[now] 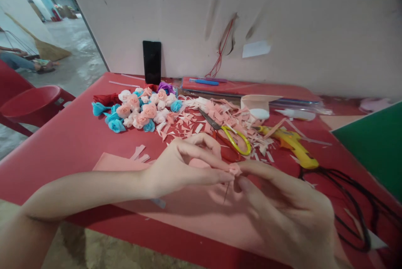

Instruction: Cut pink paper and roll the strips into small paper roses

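Observation:
Both my hands meet over the near middle of the red table (63,143). My left hand (182,164) and my right hand (282,210) pinch one small pink paper rose (235,170) between their fingertips. A thin wire stem (226,191) hangs down from the rose. Under my hands lies a sheet of pink paper (201,214). Beyond them rest scissors with yellow handles (232,137) amid pink paper scraps (216,114). A pile of finished pink, white and blue paper roses (138,109) sits at the back left.
A yellow glue gun (293,145) with a black cord (354,202) lies at the right. A green sheet (373,147) is at the far right. A black phone (152,62) leans on the wall. A red stool (29,103) stands left of the table.

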Demonstrator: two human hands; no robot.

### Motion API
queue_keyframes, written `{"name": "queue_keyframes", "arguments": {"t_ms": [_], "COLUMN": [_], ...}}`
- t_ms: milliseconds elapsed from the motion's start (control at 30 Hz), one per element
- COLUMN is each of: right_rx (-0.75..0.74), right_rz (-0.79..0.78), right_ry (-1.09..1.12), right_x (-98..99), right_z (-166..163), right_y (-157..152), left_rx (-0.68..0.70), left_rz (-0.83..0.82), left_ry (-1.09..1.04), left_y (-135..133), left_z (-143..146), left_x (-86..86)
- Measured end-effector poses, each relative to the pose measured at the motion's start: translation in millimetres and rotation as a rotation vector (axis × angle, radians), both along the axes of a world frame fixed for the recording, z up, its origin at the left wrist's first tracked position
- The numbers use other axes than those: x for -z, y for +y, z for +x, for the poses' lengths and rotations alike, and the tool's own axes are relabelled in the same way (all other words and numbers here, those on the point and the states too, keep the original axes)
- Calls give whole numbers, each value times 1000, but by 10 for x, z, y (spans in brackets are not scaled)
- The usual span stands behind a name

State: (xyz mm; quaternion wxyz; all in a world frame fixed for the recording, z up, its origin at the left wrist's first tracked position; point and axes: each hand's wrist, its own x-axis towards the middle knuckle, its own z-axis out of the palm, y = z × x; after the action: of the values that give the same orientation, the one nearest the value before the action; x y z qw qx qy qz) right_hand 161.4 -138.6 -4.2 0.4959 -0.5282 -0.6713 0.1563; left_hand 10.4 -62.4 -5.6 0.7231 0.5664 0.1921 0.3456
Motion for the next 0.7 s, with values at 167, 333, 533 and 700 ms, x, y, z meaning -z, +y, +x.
{"name": "queue_keyframes", "arguments": {"t_ms": [167,333,533,700], "right_rx": [26,96,25,-14], "right_rz": [38,220,128,138], "right_ry": [-138,-270,-351,-320], "right_x": [1,38,-11,10], "right_z": [-1,-26,31,23], "right_y": [6,21,-29,-37], "left_rx": [2,12,14,6], "left_rz": [-73,-132,-182,-175], "left_ry": [-27,-48,-53,-38], "left_y": [-9,-29,-60,-74], "left_z": [13,25,21,19], "left_x": [-6,22,28,25]}}
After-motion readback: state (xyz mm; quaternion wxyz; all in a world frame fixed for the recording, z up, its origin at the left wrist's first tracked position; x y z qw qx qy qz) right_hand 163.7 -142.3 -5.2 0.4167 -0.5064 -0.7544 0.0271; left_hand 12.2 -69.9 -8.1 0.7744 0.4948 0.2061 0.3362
